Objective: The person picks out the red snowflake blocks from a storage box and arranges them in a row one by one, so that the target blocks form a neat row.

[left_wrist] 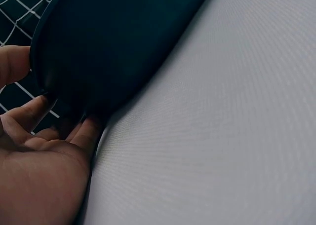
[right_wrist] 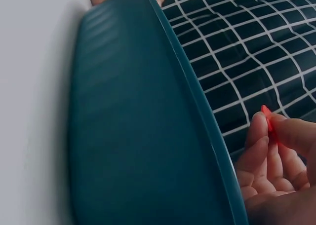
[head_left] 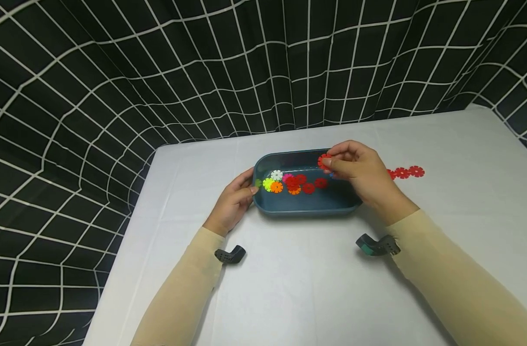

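Observation:
A dark blue-green tray holds several small notched plastic discs: red, orange, yellow-green, white and pink. My left hand grips its left end, thumb over the rim and fingers under the outside; the left wrist view shows those fingertips against the wall. Above the tray's right part, my right hand pinches a red notched disc between thumb and fingers. That red disc appears edge-on in the right wrist view. A bit of blue shows just below the right hand, mostly covered by it.
On the white tablecloth, a row of red notched discs lies right of the tray, partly hidden behind the right hand. A black curtain with white grid lines hangs behind and left of the table. Each wrist carries a small dark camera mount.

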The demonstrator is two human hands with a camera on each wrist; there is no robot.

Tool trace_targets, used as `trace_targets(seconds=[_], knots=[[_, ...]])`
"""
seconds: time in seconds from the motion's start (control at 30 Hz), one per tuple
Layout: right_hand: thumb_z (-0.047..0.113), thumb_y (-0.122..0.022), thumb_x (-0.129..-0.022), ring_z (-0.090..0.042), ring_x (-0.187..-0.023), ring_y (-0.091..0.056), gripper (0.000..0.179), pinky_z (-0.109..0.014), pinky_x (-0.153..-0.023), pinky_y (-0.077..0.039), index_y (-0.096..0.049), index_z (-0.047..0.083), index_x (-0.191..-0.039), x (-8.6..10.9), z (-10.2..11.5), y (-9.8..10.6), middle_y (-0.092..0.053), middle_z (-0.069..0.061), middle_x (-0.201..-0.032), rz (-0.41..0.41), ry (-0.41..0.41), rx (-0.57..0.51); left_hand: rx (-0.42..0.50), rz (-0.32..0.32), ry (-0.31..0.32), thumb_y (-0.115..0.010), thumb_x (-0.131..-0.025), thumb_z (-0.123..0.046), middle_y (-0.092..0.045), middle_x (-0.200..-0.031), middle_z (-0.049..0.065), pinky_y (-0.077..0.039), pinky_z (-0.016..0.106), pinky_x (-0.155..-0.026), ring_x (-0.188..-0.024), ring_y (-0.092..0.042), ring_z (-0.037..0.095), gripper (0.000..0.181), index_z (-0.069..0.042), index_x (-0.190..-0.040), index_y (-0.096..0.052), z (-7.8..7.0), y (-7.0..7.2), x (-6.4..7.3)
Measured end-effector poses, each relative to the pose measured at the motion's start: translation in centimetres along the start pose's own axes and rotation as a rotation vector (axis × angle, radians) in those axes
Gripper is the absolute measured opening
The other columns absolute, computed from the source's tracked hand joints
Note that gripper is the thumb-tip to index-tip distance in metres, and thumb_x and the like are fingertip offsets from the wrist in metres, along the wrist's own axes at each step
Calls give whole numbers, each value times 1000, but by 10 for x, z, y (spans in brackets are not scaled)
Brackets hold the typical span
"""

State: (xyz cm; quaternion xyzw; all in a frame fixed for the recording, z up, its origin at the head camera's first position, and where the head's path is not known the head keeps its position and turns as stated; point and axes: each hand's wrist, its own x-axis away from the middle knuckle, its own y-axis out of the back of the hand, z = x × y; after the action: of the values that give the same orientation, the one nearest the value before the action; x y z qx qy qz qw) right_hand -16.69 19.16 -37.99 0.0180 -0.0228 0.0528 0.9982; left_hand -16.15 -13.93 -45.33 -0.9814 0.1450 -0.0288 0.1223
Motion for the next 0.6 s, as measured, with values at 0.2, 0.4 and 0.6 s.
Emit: trace_targets(seconds=[0.2,0.4,0.6], knots=[[11,-81,-100,-20,-91,-77,25,-25,-80,-62,-69,2,-120,4,0,17,-75,-8,-106,-11,35,-93,-7,-3,-7,-58,-106,4,-42,-169,11,-40,41,-121,-155,-41,26,62,-1,-165,-43,0,0,0],[13,-83,-99,-19,-89,-76,27,-23,-75,-61,-70,1,-119,7,0,33,-77,-8,-104,-62,53,-105,-9,-6,-2,-57,-106,5,-41,-170,12,-41,38,-120,-155,-40,25,61,0,-166,-42,0,-1,0],[11,-86,-96,-17,-83,-73,29,-22,-66,-59,-72,0,-119,8,-2,53,-75,-8,-101,-137,60,-164,-7,-2,-3,-56,-107,5,-40,-171,13,-41,38,-120,-155,-41,26,61,1,-166,-41,0,0,0]])
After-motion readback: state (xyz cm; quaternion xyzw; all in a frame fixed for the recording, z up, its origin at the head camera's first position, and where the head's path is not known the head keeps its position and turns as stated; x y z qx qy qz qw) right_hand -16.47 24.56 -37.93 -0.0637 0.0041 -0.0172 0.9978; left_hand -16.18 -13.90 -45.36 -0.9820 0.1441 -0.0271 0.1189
